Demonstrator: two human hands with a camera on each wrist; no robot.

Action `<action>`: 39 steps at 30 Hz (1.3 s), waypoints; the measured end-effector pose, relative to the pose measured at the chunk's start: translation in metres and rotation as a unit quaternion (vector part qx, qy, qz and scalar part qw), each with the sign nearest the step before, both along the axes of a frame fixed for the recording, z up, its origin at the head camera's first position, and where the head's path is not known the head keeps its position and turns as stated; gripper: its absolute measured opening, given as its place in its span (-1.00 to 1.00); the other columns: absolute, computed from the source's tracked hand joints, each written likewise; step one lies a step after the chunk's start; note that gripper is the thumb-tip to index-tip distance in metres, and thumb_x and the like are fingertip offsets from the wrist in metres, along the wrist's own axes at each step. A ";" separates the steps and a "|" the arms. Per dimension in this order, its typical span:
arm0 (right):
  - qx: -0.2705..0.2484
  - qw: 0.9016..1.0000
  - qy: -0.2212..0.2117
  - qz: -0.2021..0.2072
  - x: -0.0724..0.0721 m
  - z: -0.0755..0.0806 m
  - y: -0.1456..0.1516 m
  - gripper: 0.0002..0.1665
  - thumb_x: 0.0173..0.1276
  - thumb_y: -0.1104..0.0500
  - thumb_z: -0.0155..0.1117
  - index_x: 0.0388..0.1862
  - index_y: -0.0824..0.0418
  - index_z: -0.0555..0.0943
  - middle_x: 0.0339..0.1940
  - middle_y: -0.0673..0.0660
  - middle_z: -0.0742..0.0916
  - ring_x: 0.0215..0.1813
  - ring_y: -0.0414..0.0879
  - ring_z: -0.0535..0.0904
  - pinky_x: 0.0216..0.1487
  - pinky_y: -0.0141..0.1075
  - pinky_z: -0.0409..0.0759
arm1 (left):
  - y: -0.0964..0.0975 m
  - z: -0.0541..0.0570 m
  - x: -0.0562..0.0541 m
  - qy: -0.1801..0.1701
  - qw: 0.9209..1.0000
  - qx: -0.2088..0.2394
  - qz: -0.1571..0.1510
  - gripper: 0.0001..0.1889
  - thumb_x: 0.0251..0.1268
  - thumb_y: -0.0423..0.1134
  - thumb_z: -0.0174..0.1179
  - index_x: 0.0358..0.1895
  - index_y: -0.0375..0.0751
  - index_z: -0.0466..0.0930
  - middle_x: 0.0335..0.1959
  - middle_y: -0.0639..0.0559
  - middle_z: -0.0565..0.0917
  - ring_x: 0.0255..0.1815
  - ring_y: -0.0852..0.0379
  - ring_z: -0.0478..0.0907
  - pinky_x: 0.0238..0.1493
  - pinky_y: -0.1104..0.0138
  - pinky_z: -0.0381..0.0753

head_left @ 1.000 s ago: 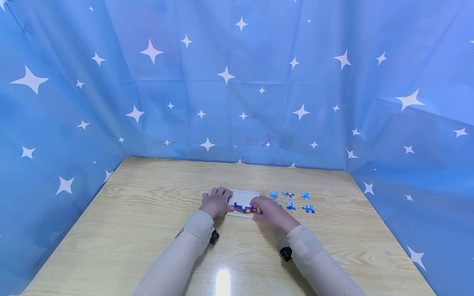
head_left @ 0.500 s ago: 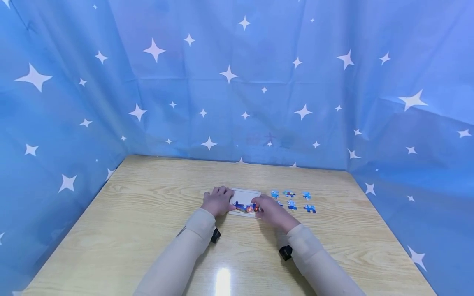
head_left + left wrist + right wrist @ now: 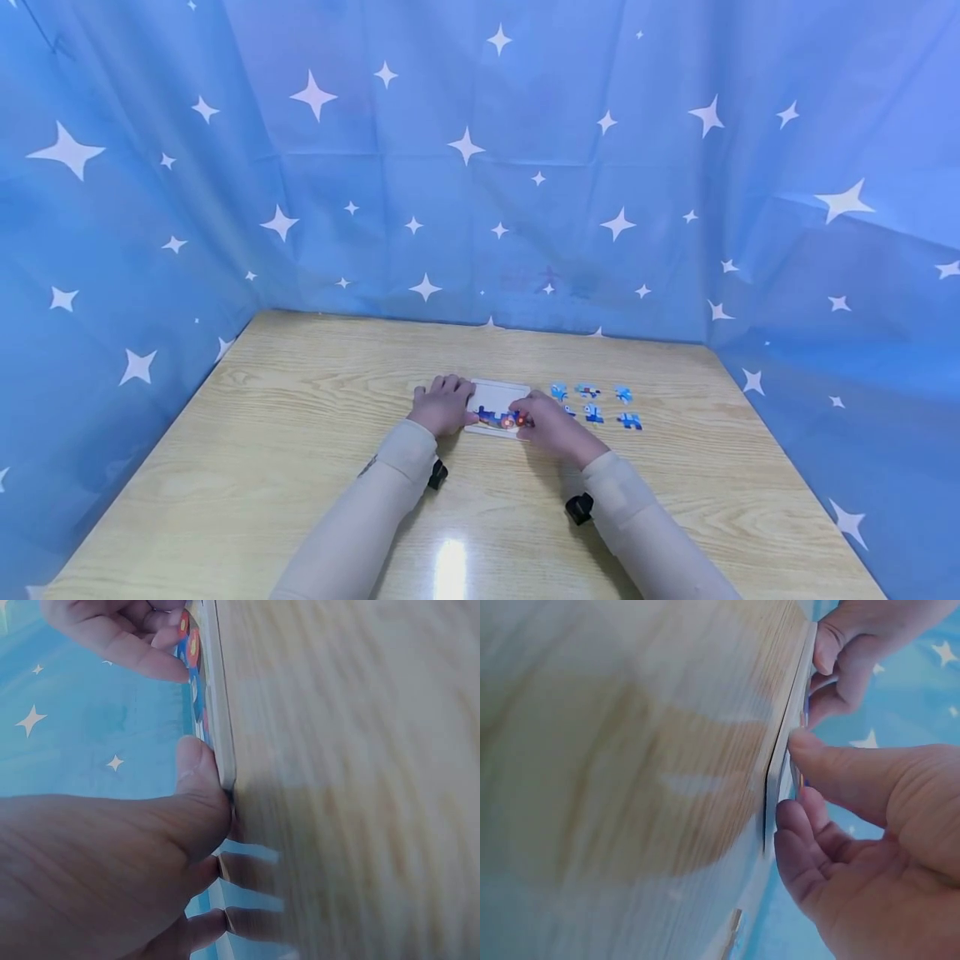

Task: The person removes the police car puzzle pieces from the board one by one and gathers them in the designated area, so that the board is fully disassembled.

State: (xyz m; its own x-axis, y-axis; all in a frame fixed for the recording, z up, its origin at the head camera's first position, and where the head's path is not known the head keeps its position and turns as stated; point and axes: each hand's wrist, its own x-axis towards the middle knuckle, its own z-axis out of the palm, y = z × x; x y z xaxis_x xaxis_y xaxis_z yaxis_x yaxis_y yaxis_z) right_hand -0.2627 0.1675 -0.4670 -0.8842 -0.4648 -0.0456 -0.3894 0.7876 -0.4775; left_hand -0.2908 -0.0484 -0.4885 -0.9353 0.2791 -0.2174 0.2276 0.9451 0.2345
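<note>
A white puzzle tray (image 3: 501, 392) lies on the table, with a row of joined dark blue and orange jigsaw pieces (image 3: 491, 419) along its near side. My left hand (image 3: 439, 408) grips the tray's left side, thumb (image 3: 196, 766) over the near corner and fingers down the edge. At the tray's near right corner, my right hand (image 3: 553, 428) pinches a jigsaw piece (image 3: 798, 774) between thumb and fingers. In the right wrist view this piece appears almost edge-on, close over the tray, and the fingers cover much of it.
Several loose blue jigsaw pieces (image 3: 593, 413) lie in two rows to the right of the tray, some of them close by the right hand. A blue curtain (image 3: 465, 208) with white stars stands behind the wooden table (image 3: 315, 400) and on both sides.
The right hand stays at the tray's right corner, its fingers shifting slightly; the pale edge visible at its fingertips a second ago no longer shows. The left hand keeps its grip.
</note>
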 end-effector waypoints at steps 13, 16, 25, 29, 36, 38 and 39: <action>-0.033 0.999 -0.030 -0.020 -0.003 -0.005 0.004 -0.58 0.34 0.40 0.39 0.16 0.29 0.59 -0.16 0.09 0.63 -0.13 -0.08 0.54 -0.06 -0.13 0.57 | -0.002 0.015 0.011 0.009 1.000 0.012 -0.001 -0.34 0.48 0.21 0.09 0.54 0.08 0.29 0.50 -0.01 0.29 0.46 -0.07 0.19 0.37 -0.18 0.20; -0.052 0.998 -0.038 -0.020 -0.004 -0.006 0.005 -0.57 0.35 0.42 0.38 0.17 0.29 0.55 -0.20 0.09 0.58 -0.19 -0.08 0.47 -0.11 -0.17 0.51 | -0.002 0.015 0.011 0.011 1.000 0.014 -0.001 -0.34 0.47 0.21 0.10 0.53 0.08 0.30 0.48 0.00 0.30 0.45 -0.07 0.20 0.35 -0.17 0.21; -0.063 0.995 -0.061 -0.038 -0.004 -0.005 0.006 -0.67 0.40 0.36 0.35 0.12 0.24 0.59 -0.22 0.05 0.60 -0.23 -0.08 0.45 -0.13 -0.17 0.48 | -0.001 0.019 0.010 0.000 1.000 0.009 0.002 -0.34 0.48 0.20 0.10 0.55 0.09 0.27 0.51 0.01 0.26 0.47 -0.06 0.17 0.36 -0.18 0.20; -0.066 0.995 -0.063 -0.033 -0.004 -0.006 0.008 -0.68 0.40 0.38 0.34 0.11 0.26 0.59 -0.21 0.06 0.61 -0.22 -0.08 0.47 -0.12 -0.15 0.50 | -0.001 0.020 0.011 -0.003 1.000 0.008 0.003 -0.33 0.48 0.20 0.10 0.55 0.09 0.27 0.52 0.00 0.26 0.46 -0.06 0.17 0.36 -0.17 0.20; -0.075 0.994 -0.068 -0.028 -0.009 -0.009 0.009 -0.69 0.39 0.39 0.34 0.08 0.21 0.60 -0.22 0.06 0.59 -0.22 -0.09 0.45 -0.13 -0.17 0.47 | 0.000 0.018 0.010 0.005 1.000 0.007 0.000 -0.34 0.49 0.19 0.11 0.55 0.08 0.28 0.51 -0.01 0.27 0.47 -0.08 0.18 0.35 -0.17 0.21; -0.072 0.995 -0.063 -0.020 -0.009 -0.009 0.010 -0.70 0.39 0.40 0.33 0.06 0.18 0.63 -0.22 0.07 0.58 -0.24 -0.08 0.43 -0.17 -0.18 0.45 | 0.000 0.019 0.010 0.006 1.000 0.007 0.001 -0.34 0.48 0.19 0.12 0.54 0.06 0.29 0.49 -0.02 0.29 0.45 -0.08 0.19 0.33 -0.15 0.23; -0.072 0.995 -0.061 -0.015 -0.009 -0.009 0.010 -0.70 0.39 0.40 0.33 0.05 0.16 0.66 -0.20 0.07 0.58 -0.24 -0.08 0.42 -0.18 -0.18 0.44 | 0.001 0.019 0.009 0.004 1.000 0.009 0.001 -0.34 0.48 0.18 0.12 0.54 0.05 0.29 0.49 -0.02 0.29 0.45 -0.08 0.19 0.33 -0.15 0.23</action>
State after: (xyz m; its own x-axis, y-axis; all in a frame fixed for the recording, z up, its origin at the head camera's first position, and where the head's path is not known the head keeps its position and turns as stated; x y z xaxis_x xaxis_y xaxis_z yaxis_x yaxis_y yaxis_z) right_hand -0.2722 0.1770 -0.4760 -0.8895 -0.4483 -0.0882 -0.2998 0.7183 -0.6278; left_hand -0.2814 -0.0478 -0.4698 -0.9379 0.2802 -0.2044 0.2268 0.9414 0.2497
